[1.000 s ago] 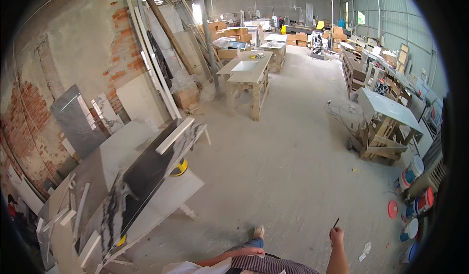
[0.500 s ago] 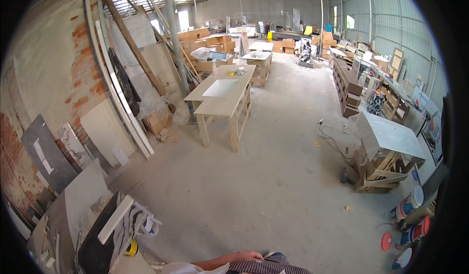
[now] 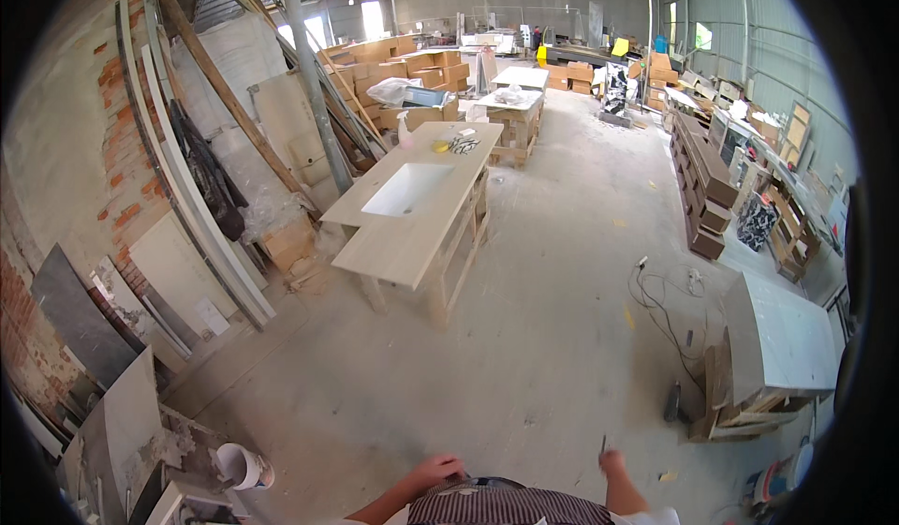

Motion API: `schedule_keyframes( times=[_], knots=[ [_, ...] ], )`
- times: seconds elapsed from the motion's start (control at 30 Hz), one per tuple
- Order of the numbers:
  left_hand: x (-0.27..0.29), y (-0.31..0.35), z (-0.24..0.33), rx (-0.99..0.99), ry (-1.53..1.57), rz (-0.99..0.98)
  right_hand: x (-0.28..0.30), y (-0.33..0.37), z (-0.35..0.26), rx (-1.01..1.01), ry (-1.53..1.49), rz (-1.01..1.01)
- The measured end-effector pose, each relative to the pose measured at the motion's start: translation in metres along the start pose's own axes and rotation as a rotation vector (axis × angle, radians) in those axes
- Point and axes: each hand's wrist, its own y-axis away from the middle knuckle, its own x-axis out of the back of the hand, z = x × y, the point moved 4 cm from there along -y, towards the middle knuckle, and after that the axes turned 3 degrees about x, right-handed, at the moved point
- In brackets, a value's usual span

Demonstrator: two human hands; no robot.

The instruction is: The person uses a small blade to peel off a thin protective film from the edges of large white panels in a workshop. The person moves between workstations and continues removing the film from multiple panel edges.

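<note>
My left hand (image 3: 438,470) hangs in front of my striped apron (image 3: 506,506), its fingers loosely bent and apart, with nothing seen in them. At the lower right my right hand (image 3: 612,462) is closed round a thin dark stick-like thing (image 3: 604,443), which points up from the fist; its kind is too small to make out. Ahead stands a beige countertop (image 3: 393,249) with a white sink basin (image 3: 408,190), on a wooden frame. A spray bottle (image 3: 404,130), a yellow roll (image 3: 440,147) and some small tools (image 3: 464,143) lie at its far end.
Stone slabs (image 3: 80,319) and long strips (image 3: 192,178) lean along the left wall. A white bucket (image 3: 245,467) sits at the lower left. To the right stand a white-topped cabinet (image 3: 782,333), a cable (image 3: 651,295) on the floor and brown drawer units (image 3: 698,183).
I have moved forward, so the countertop is nearer and larger. My right hand has come into view with the thin dark thing. The left hand shows more fully, and the bucket is more visible.
</note>
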Motion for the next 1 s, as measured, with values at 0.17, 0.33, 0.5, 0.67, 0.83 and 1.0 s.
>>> schedule_keyframes(
  times=[0.17, 0.33, 0.5, 0.67, 0.83, 1.0],
  knots=[
    [0.088, -0.056, 0.037, 0.027, 0.261, 0.400, 0.099, -0.128, -0.307, 0.464, -0.360, 0.198],
    [0.159, -0.172, 0.098, -0.015, 0.300, 0.475, 0.057, -0.180, -0.436, 0.424, -0.485, -0.133],
    [0.194, -0.300, 0.221, -0.068, 0.241, 0.445, 0.017, -0.217, -0.485, 0.276, -0.442, -0.379],
    [0.234, -0.368, 0.308, -0.177, 0.128, 0.440, 0.049, -0.308, -0.571, 0.293, -0.540, -0.397],
    [0.274, -0.390, 0.346, -0.157, 0.197, 0.749, 0.056, -0.421, -0.725, 0.495, -0.341, -0.471],
    [0.287, -0.416, 0.325, -0.068, 0.314, 1.173, -0.006, -0.472, -0.909, 1.032, -0.142, -0.788]
  ],
)
